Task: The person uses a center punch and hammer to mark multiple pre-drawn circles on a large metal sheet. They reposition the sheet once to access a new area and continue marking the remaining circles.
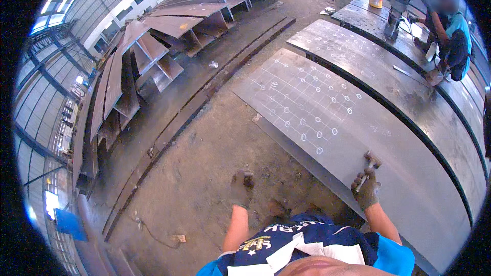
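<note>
My right hand (366, 190), in a dark work glove, is wrapped round the handle of a hammer (373, 160). The hammer's head is over the near part of a grey steel plate (409, 174). Chalk lines and several small chalk circles mark the far part of this plate. My left hand (241, 190), also gloved, is held over the brown floor, left of the plate and apart from it. Its fingers are curled, and a small narrow tip seems to stick out past them; I cannot make out what it is.
A second marked plate (353, 53) lies alongside. Farther right, a person (450, 36) crouches on another plate beside a drilling machine (399, 2) and a small tub (375, 1). A long steel rail (204, 97) crosses the floor; stacked steel beams (148, 51) stand at left.
</note>
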`<state>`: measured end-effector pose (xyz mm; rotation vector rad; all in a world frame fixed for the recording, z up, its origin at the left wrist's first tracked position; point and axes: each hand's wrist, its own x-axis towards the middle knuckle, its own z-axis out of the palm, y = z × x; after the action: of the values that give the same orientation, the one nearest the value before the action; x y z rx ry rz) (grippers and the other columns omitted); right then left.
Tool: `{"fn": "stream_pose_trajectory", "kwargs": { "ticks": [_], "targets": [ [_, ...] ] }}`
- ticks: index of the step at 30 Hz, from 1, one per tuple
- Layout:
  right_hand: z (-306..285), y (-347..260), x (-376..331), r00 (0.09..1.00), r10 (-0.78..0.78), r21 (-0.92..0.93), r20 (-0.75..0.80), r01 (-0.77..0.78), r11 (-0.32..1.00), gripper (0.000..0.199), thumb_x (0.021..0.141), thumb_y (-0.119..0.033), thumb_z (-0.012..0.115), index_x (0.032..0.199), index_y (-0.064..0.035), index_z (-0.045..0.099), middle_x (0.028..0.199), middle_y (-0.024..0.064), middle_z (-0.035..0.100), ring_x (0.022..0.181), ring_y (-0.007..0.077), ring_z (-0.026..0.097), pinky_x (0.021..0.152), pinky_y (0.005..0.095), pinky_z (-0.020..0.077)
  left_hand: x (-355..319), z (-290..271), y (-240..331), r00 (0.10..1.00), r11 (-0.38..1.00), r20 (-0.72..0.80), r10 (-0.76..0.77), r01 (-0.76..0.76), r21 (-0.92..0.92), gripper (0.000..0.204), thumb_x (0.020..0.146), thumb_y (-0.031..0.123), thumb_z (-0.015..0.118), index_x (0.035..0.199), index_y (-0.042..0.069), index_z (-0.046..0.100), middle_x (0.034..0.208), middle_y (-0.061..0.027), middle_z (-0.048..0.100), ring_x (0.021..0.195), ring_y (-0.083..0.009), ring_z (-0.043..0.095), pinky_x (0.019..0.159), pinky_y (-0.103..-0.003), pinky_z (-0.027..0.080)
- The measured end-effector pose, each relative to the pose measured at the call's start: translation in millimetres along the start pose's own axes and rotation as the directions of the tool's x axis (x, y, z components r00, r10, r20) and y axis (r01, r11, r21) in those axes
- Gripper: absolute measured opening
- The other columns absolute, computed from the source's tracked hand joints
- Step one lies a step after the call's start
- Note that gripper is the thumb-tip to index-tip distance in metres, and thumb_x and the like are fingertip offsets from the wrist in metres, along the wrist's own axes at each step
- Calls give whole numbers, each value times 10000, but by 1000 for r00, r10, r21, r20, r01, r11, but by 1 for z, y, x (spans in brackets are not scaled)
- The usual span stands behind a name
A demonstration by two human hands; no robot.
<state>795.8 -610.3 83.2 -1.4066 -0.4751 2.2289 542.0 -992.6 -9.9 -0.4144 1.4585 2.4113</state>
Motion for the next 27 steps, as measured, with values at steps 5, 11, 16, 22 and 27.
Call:
{"fn": "stream_pose_trajectory", "kwargs": {
  "ticks": [5,11,16,22,27],
  "targets": [
    [31,44,17,998,-31,-16,60,32,999,393,933,-532,690,802,-191,544,696,-20,539,469,137,452,409,309,346,5,-65,4,974,791,176,146,-221,570,182,976,265,729,904,104,681,830,-30,697,715,-171,659,653,-320,545],
    [26,81,33,991,-137,205,-6,136,969,376,1028,-529,526,1020,-159,592,682,-6,491,508,154,441,460,326,362,39,-113,-15,990,893,51,-129,94,440,150,942,220,743,951,98,657,815,-52,670,705,-186,657,634,-327,553],
    [-58,100,141,486,-642,-533,592,834,140,260,1103,-360,434,1033,-182,610,666,-31,432,532,132,403,521,318,375,107,-64,-36,975,933,46,-219,195,304,213,953,254,748,1053,102,636,846,-49,657,702,-182,638,636,-338,554],
    [62,88,73,999,45,370,11,-46,928,247,1066,-311,460,863,-200,547,633,-67,376,530,122,393,525,316,342,173,7,8,997,946,42,-61,44,322,247,979,297,757,1061,121,603,872,-15,638,745,-149,631,649,-330,542],
    [40,86,66,978,6,156,-207,27,987,255,1079,-389,393,915,-220,493,629,-50,370,484,140,364,446,346,312,186,126,38,979,856,186,84,-166,490,286,981,296,755,1080,74,605,872,-12,643,746,-127,625,643,-300,524]
  ]
}}
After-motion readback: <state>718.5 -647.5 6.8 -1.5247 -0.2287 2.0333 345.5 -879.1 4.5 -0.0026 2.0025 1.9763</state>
